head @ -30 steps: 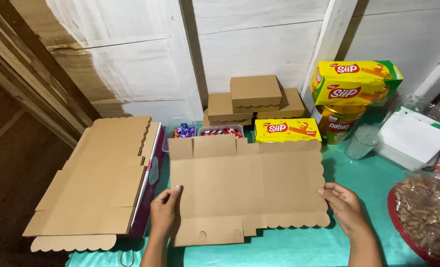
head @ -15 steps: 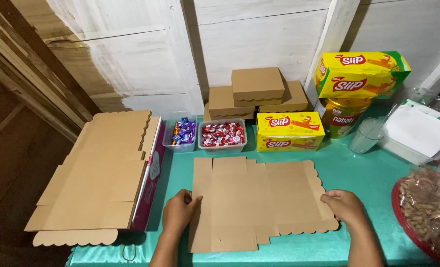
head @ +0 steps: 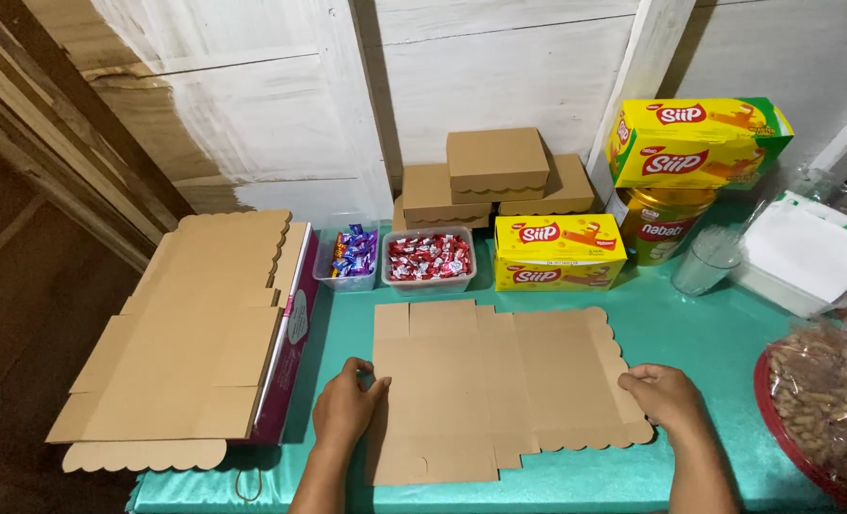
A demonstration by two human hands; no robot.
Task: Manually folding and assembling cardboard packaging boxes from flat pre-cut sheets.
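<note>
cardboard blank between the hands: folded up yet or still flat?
Flat. The cardboard blank lies spread on the green table, no flap raised. The left hand grips its left edge; the right hand rests on its scalloped right edge.

Flat box blank [head: 495,385] on the table [head: 718,352], between our hands.
Our left hand [head: 345,409] fingers pinch its left edge; our right hand [head: 666,395] fingers press its right edge. Candy tubs [head: 428,259] sit beyond our fingertips.

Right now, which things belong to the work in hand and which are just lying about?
In hand: flat cardboard box blank, gripped by left hand and right hand.

Lying about: stack of blanks, folded boxes, candy tubs, yellow cartons, glass, peanuts.
</note>
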